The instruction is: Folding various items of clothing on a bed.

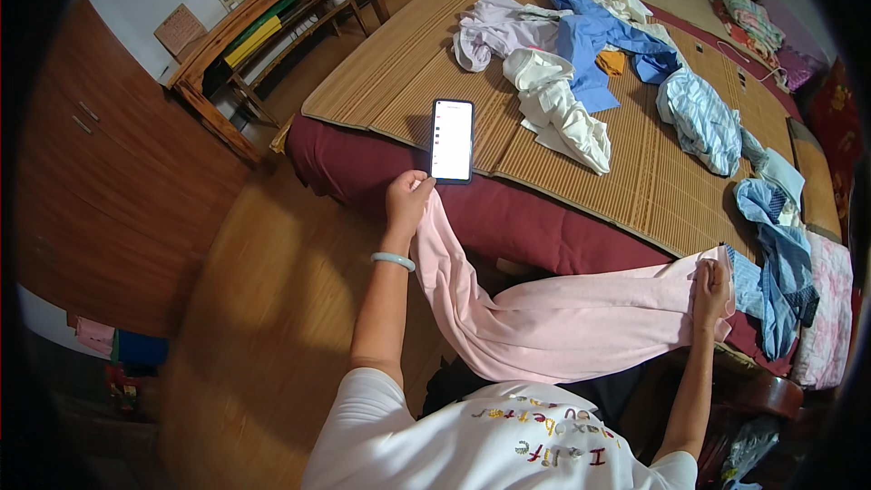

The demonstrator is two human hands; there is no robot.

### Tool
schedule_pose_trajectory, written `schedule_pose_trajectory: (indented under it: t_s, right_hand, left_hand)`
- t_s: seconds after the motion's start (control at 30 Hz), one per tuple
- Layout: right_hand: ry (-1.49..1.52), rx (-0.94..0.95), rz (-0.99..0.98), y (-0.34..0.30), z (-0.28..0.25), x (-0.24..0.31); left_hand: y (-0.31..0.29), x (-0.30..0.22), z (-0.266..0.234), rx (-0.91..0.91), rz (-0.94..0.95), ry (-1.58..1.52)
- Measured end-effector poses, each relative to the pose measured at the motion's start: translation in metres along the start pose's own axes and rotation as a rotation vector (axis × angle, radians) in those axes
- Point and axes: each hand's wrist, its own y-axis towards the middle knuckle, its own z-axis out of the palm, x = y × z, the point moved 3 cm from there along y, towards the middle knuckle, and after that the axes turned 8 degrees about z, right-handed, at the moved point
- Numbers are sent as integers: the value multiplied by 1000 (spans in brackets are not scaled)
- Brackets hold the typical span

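Pink cloth (553,318) sags between both hands over the bed (508,218) edge; left hand (408,200) pinches one corner, right hand (712,286) clamps the other. Its low middle may brush the floor (263,327), and the phone (453,140) just beyond the left hand could get swept off.

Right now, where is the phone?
In the head view the phone lies screen-up at the mat's near left edge, just above the left hand and left of the white garment.
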Motion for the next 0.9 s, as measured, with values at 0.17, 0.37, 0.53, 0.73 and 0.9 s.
schedule_pose_trajectory:
  t_s: [0.17,0.37,0.53,0.73,0.9]
  right_hand:
    - [-4,2,-3,0,1,-5]
    - [-12,-6,13,-1,0,-4]
    - [2,-13,-3,-2,1,2]
    - [0,-27,-12,-1,1,1]
    - [54,18,60,0,0,-3]
  left_hand:
    - [-1,-3,0,-3,17,28]
    - [-2,-5,0,-14,22,41]
    - [-3,-4,0,-8,38,11]
    - [-4,-5,2,-16,58,27]
    - [-5,-6,2,-23,76,26]
